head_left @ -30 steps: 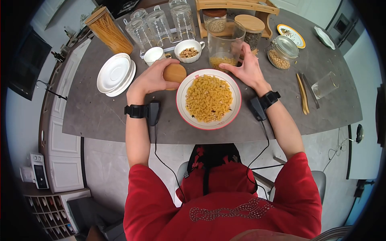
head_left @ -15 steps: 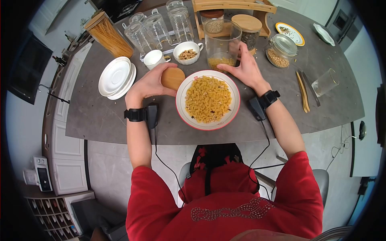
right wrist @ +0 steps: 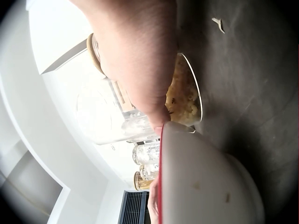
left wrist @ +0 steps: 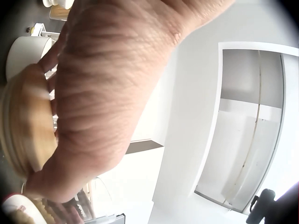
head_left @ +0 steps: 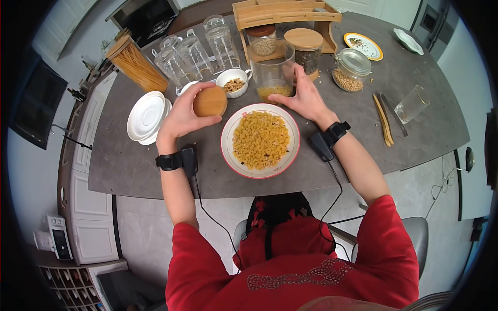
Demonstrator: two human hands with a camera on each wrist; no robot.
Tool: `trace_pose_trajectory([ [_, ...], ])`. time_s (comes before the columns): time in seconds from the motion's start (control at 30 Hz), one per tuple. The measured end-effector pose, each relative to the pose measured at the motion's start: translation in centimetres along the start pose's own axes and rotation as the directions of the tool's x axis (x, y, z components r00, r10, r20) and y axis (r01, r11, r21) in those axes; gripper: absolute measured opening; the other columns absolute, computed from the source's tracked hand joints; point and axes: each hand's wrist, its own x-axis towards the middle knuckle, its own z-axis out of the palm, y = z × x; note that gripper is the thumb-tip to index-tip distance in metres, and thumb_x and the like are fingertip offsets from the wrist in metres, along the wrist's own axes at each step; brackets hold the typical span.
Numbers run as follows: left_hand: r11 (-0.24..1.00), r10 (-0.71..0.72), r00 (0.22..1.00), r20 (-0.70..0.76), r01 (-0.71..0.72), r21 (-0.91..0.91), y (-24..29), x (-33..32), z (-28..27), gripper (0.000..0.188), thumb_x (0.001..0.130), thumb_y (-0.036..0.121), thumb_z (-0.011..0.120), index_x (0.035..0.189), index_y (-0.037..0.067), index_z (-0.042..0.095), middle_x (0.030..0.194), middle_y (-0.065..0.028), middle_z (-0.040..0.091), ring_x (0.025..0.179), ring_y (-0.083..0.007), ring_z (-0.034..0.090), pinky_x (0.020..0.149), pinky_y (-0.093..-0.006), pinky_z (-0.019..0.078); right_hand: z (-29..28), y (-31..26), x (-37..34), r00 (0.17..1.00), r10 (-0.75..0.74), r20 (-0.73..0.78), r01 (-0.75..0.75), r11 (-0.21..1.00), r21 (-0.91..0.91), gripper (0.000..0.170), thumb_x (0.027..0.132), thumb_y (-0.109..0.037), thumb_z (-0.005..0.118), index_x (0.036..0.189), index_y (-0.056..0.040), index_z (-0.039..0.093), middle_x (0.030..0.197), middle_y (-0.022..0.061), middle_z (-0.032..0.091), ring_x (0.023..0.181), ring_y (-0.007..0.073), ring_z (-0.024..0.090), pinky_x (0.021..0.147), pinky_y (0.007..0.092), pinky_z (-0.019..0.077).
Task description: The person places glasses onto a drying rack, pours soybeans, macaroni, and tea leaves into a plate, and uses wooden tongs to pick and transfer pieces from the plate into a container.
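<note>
My left hand (head_left: 182,115) grips a round wooden lid (head_left: 210,101) at its edge, thumb on the near side and fingers on the far side. In the left wrist view the lid (left wrist: 32,121) stands tilted beside the palm. My right hand (head_left: 309,98) holds the lower side of a clear glass jar (head_left: 272,65) with a little yellow pasta (head_left: 274,92) in its bottom. Close in front of both hands stands a white bowl (head_left: 226,145) with a red rim, filled with short yellow pasta (head_left: 261,140). The right wrist view has the bowl's outer wall (right wrist: 210,182) up close.
Left are stacked white saucers (head_left: 146,116), a spaghetti jar (head_left: 137,67) and several glass bottles (head_left: 223,46). A white cup of nuts (head_left: 233,83) stands behind the lid. At right are a chickpea jar (head_left: 350,72), wooden tongs (head_left: 383,120), a knife (head_left: 394,115) and a drinking glass (head_left: 412,103).
My left hand has shifted the lid slightly left and away from the bowl, now covering most of the small white cup. The right hand keeps its grip on the jar. The head view has shifted.
</note>
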Motion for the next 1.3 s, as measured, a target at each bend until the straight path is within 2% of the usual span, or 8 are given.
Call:
trace_pose_trajectory([
  [0.1,0.998,0.018,0.993,-0.112,-0.012,0.054,0.5,1.4,1.3,0.075,0.072,0.014,0.088,0.14,0.009,0.058,0.138,-0.0093,0.063,0.127,-0.0266,0.06,0.111,-0.0399,0.0466,-0.2,-0.4,0.0,1.0,0.022,0.018,-0.021,1.0,-0.022,0.114,0.076,-0.05,0.09,0.154,0.008,0.029,0.147,0.0309,0.053,0.139,0.0397,0.053,0.116,0.0437,0.0444],
  [0.17,0.922,0.323,0.88,-0.348,-0.21,0.325,0.6,2.8,3.2,0.07,0.074,0.016,0.085,0.138,0.008,0.059,0.14,-0.0136,0.063,0.127,-0.0339,0.06,0.11,-0.0432,0.0464,0.2,0.3,0.0,1.0,0.003,0.009,-0.003,1.0,-0.009,0.114,0.076,-0.05,0.09,0.154,0.0083,0.029,0.147,0.031,0.052,0.139,0.0396,0.053,0.116,0.0436,0.0444],
  [0.3,0.878,0.446,0.725,-0.524,-0.241,0.414,1.4,4.0,5.7,0.064,0.079,0.02,0.08,0.137,0.006,0.058,0.145,-0.0191,0.06,0.128,-0.0379,0.059,0.111,-0.0444,0.0463,0.3,0.4,0.2,0.999,-0.037,-0.002,0.037,0.999,0.016,0.115,0.077,-0.05,0.089,0.154,0.0092,0.029,0.148,0.0305,0.052,0.139,0.0396,0.053,0.115,0.0432,0.0446],
  [0.43,0.905,0.42,0.697,-0.581,-0.273,0.326,0.6,5.5,4.5,0.056,0.09,0.023,0.071,0.14,0.004,0.057,0.148,-0.0217,0.058,0.131,-0.0345,0.061,0.11,-0.0427,0.0481,0.1,-0.4,0.0,1.0,-0.017,0.011,0.017,1.0,-0.026,0.114,0.078,-0.051,0.088,0.154,0.0087,0.028,0.146,0.0295,0.053,0.138,0.0388,0.054,0.115,0.0425,0.0451],
  [0.53,0.907,0.418,0.668,-0.616,-0.347,0.238,0.7,7.2,3.9,0.06,0.084,0.022,0.076,0.138,0.003,0.057,0.144,-0.0199,0.061,0.125,-0.0374,0.06,0.109,-0.0443,0.0469,0.2,-0.2,0.0,0.999,-0.032,0.012,0.033,0.999,-0.009,0.112,0.079,-0.051,0.088,0.155,0.0074,0.029,0.146,0.0286,0.053,0.137,0.0391,0.054,0.114,0.0423,0.046],
  [0.7,0.823,0.566,0.706,-0.425,-0.456,0.339,3.4,9.6,4.8,0.066,0.089,0.028,0.072,0.147,0.006,0.05,0.152,-0.0184,0.053,0.143,-0.0355,0.048,0.119,-0.0439,0.0387,0.4,0.2,-0.1,0.997,-0.066,-0.046,0.066,0.998,-0.015,0.104,0.079,-0.045,0.09,0.154,0.0004,0.033,0.139,0.0233,0.058,0.129,0.0353,0.06,0.108,0.0429,0.0493],
  [1.03,0.802,0.588,0.758,-0.282,-0.503,0.322,6.4,12.6,4.6,0.048,0.088,0.022,0.077,0.132,0.008,0.065,0.143,-0.0143,0.062,0.132,-0.0351,0.057,0.111,-0.0438,0.0445,0.0,-0.2,-0.2,0.999,-0.048,-0.009,0.048,0.998,-0.028,0.114,0.079,-0.055,0.086,0.156,0.006,0.027,0.15,0.0288,0.049,0.137,0.0418,0.053,0.112,0.0447,0.0469],
  [1.3,0.797,0.575,0.794,-0.195,-0.491,0.353,6.3,12.9,5.1,0.048,0.092,0.028,0.075,0.135,0.011,0.066,0.146,-0.0102,0.062,0.135,-0.0327,0.055,0.115,-0.0435,0.0369,0.0,-0.5,-0.1,0.999,-0.035,-0.001,0.035,0.998,-0.043,0.113,0.079,-0.053,0.086,0.156,0.0052,0.028,0.151,0.0288,0.049,0.136,0.0423,0.054,0.112,0.0455,0.0473],
])
